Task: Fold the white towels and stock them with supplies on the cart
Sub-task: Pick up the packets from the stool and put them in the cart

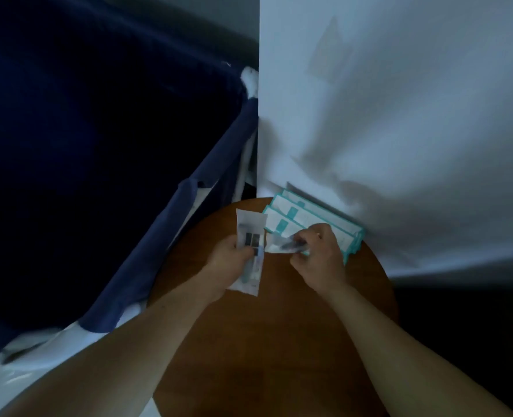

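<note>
My left hand [229, 260] grips a flat white sealed packet [250, 227] with dark squares printed on it, held upright over a round brown wooden table [279, 341]. Beside it, my right hand [318, 254] pinches a second, smaller clear-and-white packet [282, 245] by its end. Just behind my right hand, a fanned stack of white packets with teal edges [303, 218] lies on the table against the wall. No towels or cart can be made out in this dim view.
A white wall [399, 115] rises right behind the table. To the left hangs dark navy fabric [98, 145] over a frame, with white cloth [38, 344] below its lower edge. Dark floor lies to the right.
</note>
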### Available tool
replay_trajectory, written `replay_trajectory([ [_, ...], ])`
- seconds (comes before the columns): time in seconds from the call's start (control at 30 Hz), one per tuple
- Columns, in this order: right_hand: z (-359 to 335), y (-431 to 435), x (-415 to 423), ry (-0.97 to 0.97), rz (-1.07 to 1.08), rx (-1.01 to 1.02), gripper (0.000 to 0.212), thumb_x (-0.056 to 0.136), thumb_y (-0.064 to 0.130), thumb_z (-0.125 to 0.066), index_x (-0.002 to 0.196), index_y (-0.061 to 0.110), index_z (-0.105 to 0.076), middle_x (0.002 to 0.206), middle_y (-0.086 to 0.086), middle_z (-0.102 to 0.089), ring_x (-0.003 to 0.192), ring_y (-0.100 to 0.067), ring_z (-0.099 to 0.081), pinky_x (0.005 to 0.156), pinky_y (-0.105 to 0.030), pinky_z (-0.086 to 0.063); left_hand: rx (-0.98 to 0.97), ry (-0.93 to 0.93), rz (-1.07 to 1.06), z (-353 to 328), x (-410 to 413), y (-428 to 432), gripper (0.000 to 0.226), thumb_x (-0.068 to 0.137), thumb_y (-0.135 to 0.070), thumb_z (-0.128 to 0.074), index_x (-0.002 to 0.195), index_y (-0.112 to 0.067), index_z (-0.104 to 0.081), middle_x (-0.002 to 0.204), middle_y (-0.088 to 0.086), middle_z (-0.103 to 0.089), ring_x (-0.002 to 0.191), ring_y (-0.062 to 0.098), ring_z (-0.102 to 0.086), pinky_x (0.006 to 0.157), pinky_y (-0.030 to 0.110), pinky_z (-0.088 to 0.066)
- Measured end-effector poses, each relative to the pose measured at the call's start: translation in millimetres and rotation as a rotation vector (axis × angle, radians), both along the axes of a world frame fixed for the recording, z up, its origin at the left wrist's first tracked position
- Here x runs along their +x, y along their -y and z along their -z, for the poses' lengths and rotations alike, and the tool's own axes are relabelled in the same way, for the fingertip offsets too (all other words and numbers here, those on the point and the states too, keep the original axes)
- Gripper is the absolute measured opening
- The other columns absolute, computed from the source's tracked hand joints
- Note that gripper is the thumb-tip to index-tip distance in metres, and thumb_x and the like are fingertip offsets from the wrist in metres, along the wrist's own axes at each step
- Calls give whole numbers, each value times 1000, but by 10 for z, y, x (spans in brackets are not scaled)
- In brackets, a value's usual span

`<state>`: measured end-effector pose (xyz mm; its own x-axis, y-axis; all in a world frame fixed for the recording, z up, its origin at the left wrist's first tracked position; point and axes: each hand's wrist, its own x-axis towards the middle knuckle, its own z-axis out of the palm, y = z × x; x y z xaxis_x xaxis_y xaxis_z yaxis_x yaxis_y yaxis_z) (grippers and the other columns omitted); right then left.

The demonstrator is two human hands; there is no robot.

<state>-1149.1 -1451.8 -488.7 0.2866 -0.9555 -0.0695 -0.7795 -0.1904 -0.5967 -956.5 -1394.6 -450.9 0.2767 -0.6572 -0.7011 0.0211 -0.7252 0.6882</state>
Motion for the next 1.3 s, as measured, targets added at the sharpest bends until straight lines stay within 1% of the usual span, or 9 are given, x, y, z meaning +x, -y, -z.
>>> replay_trajectory([
  [0.13, -464, -143, 103, -79, -58, -62, 28, 81, 24, -69, 109, 27, -64, 103, 5, -63, 87, -17, -63, 72, -36, -55, -90, -51, 6, -483, 5, -10, 8, 92, -23, -63, 95, -18, -68, 87, 3, -73, 77, 18, -70, 66, 32, -54],
  [0.3, -1102, -427, 105, -279, 7, -321, 31, 78, 21, -72, 108, 27, -68, 91, 0, -73, 77, -23, -70, 60, -32, -52, -193, -162, 290, -1067, -4, -207, 49, 69, -52, -83, 104, -21, -68, 101, 0, -73, 92, 19, -71, 77, 34, -58],
  [0.5, -1788, -1075, 87, -227, 138, -328, 28, 82, 18, -70, 108, 29, -66, 93, 5, -72, 75, -17, -68, 59, -28, -53, -298, -185, 420, -1489, 30, -639, 37, 77, -30, -83, 109, -23, -66, 103, -3, -72, 91, 14, -71, 75, 30, -57],
  [0.63, -2113, -1527, 73, 20, 361, -206, 35, 88, 17, -67, 108, 40, -53, 87, 19, -61, 73, -2, -61, 58, -9, -42, -428, -189, 517, -1775, -49, -869, 32, 83, -20, -79, 111, -22, -65, 92, -10, -73, 82, 5, -70, 62, 16, -52],
  [0.73, -2358, -1803, 92, 533, 626, -89, 32, 92, 8, -63, 98, 37, -50, 93, 10, -65, 78, 1, -67, 56, -12, -52, -544, -93, 600, -1963, -183, -1023, 31, 83, -17, -79, 110, -21, -66, 95, -9, -74, 89, 9, -70, 67, 18, -53],
  [0.83, -2636, -2022, -62, 857, 818, -25, 24, 89, 25, -72, 107, 22, -56, 95, 2, -70, 75, -7, -72, 58, -19, -55, -676, -12, 686, -2176, -407, -1172, 32, 80, -24, -82, 109, -24, -66, 100, -9, -73, 91, 9, -70, 71, 20, -55],
  [0.97, -2969, -2328, -431, 1011, 889, 9, 42, 78, 33, -82, 111, 22, -60, 94, 0, -73, 78, -11, -74, 63, -22, -55, -826, 40, 789, -2453, -812, -1398, 30, 80, -34, -81, 102, -34, -60, 100, -10, -71, 89, 7, -69, 76, 30, -60],
  [1.17, -3502, -2866, -1157, 1038, 967, -143, 9, 86, 15, -74, 94, 14, -72, 77, -2, -73, 59, -10, -68, 52, -19, -51, -936, -16, 822, -2941, -1572, -1808, 39, 74, -38, -84, 100, -34, -56, 97, -10, -67, 85, 4, -66, 61, 16, -52],
  [1.3, -3867, -3318, -1806, 1068, 971, -270, 8, 85, 19, -76, 93, 17, -73, 81, 2, -76, 74, -14, -72, 63, -25, -56, -905, -159, 795, -3332, -2202, -2169, 38, 78, -35, -81, 108, -27, -59, 96, -7, -69, 87, 7, -68, 64, 18, -53],
])
